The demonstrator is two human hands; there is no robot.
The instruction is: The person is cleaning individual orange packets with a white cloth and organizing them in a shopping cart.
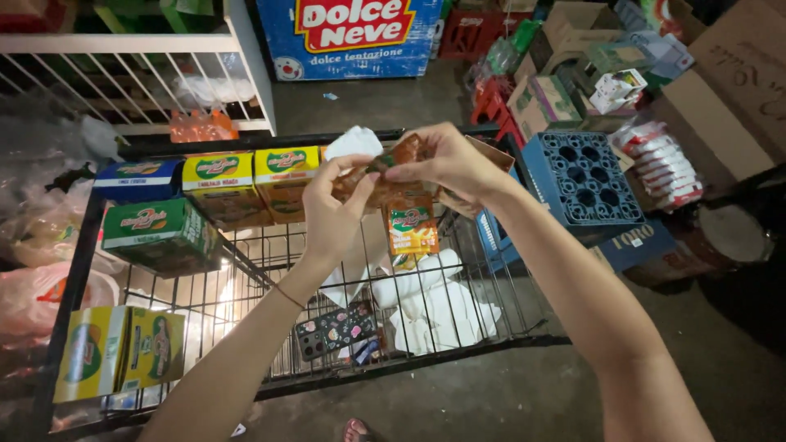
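Between both hands, above a wire rack, hangs a strip of orange sachets, its top pinched tight by the left hand and right hand. Below the grip lie white bags and a phone; left of it sit 5 boxes.

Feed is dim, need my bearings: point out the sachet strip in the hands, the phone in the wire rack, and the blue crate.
sachet strip (412, 225), head view, on its hanging orange sachet.
phone (336, 329), head view, middle of its patterned case.
blue crate (583, 180), head view, on its gridded top.
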